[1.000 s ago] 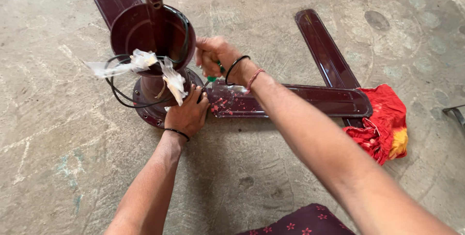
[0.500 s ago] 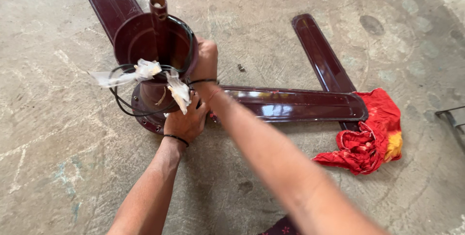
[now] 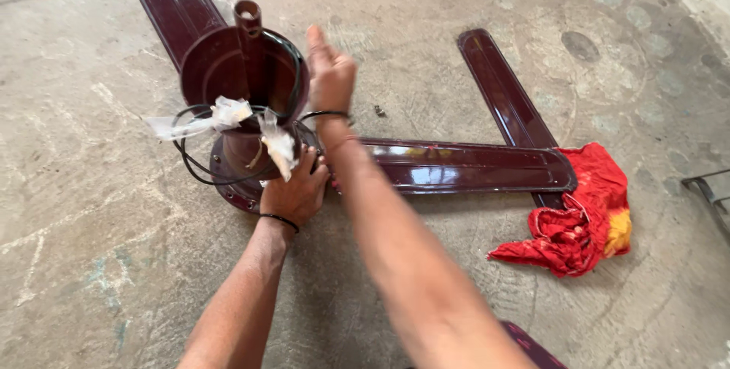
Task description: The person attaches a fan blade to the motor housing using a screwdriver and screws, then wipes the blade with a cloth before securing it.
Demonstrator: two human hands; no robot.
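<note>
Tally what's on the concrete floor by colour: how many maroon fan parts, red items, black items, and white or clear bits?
Maroon: 5 - fan motor housing, canopy cup, three fan blades
Red: 1 - crumpled cloth
Black: 1 - cable looped at the housing
White or clear: 2 - plastic wrappings
Total: 9

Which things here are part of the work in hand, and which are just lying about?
In use:
- maroon fan motor housing, gripped at its rim by the left hand
- canopy cup on the down rod, right hand raised beside it
- black wire with white wrapped ends
- attached fan blade

Lying about:
- red cloth
- loose fan blade
</note>
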